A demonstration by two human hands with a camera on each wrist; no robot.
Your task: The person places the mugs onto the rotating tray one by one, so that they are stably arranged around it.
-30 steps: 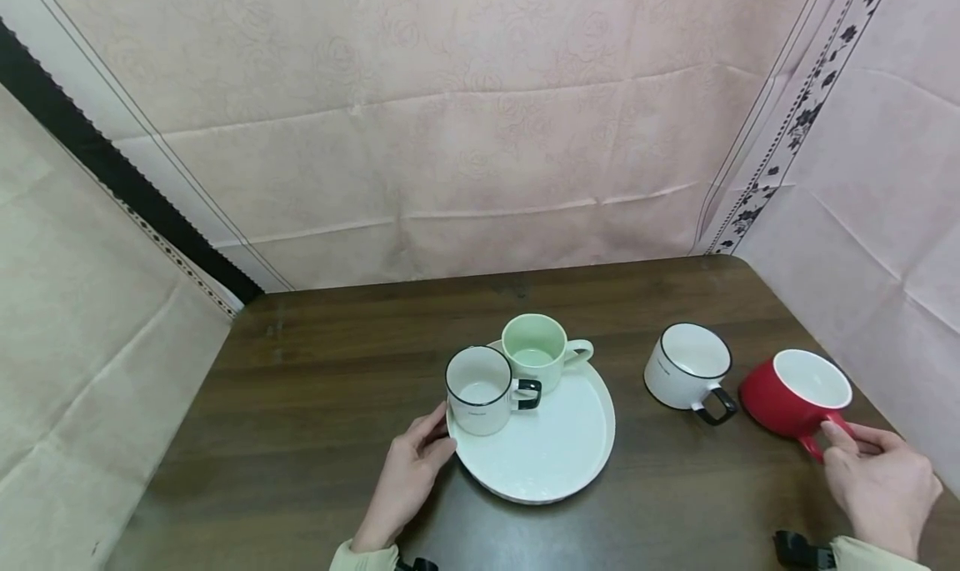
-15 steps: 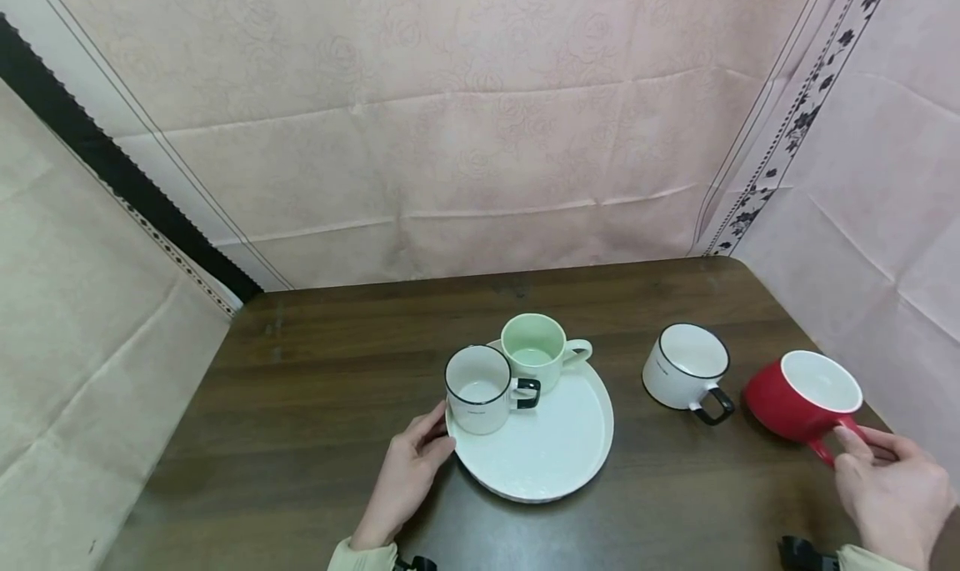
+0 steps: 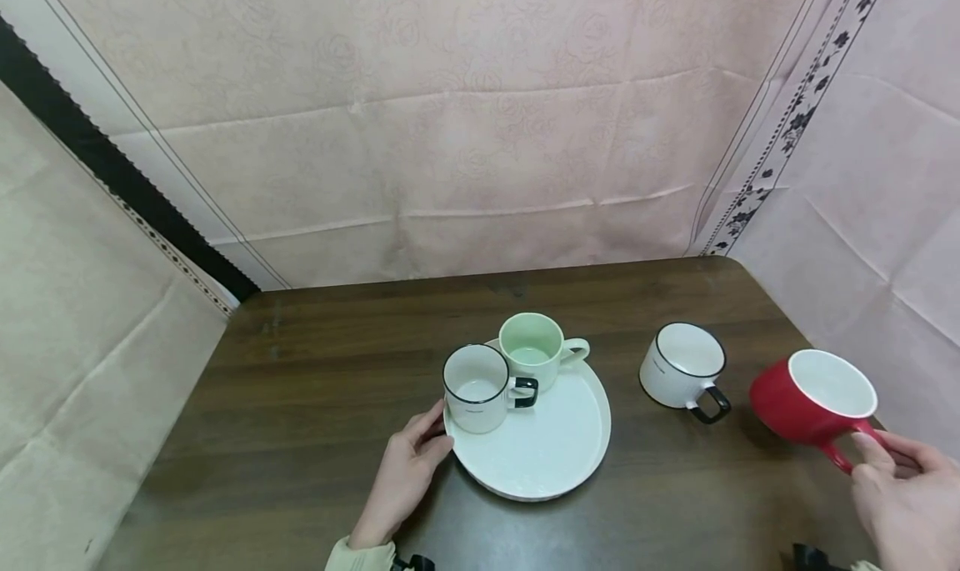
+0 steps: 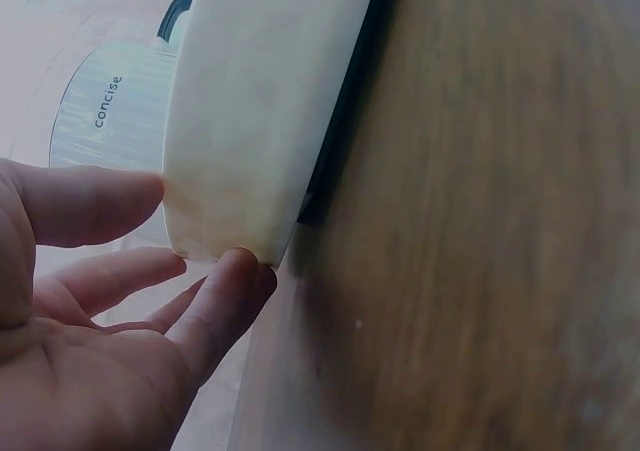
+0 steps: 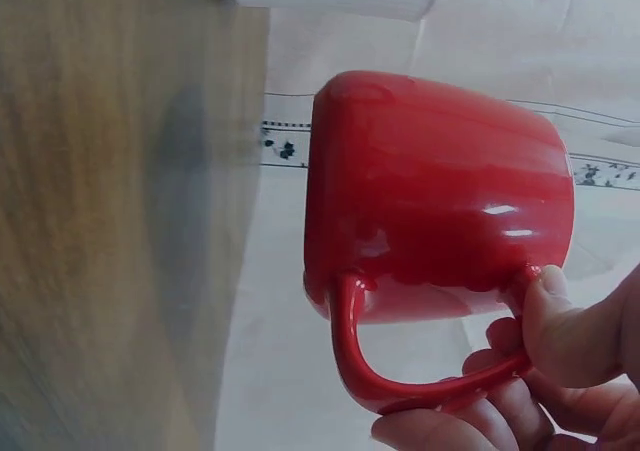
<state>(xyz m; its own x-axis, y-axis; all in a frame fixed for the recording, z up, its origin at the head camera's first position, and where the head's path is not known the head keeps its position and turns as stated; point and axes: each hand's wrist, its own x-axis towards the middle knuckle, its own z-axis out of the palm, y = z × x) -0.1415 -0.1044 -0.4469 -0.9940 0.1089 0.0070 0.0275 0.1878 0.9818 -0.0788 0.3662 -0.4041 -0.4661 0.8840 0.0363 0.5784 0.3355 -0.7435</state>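
The brown table [image 3: 337,363] is topped by a round white plate [image 3: 543,454]. To the plate's right, a red mug [image 3: 793,406] is held just off the table; it is likely hard, slippery, a bit heavy and easily broken. The plate's edge is touched by the left hand [image 3: 408,464], loosely spread. The handle [image 5: 380,395], probably the best hold, is pinched by the right hand [image 3: 906,494].

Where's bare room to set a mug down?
Free: table left of the left hand; table between plate and right hand; plate's front right. Crowded: plate's back left, under green mug and white mug; table's right, around second white mug and red mug.
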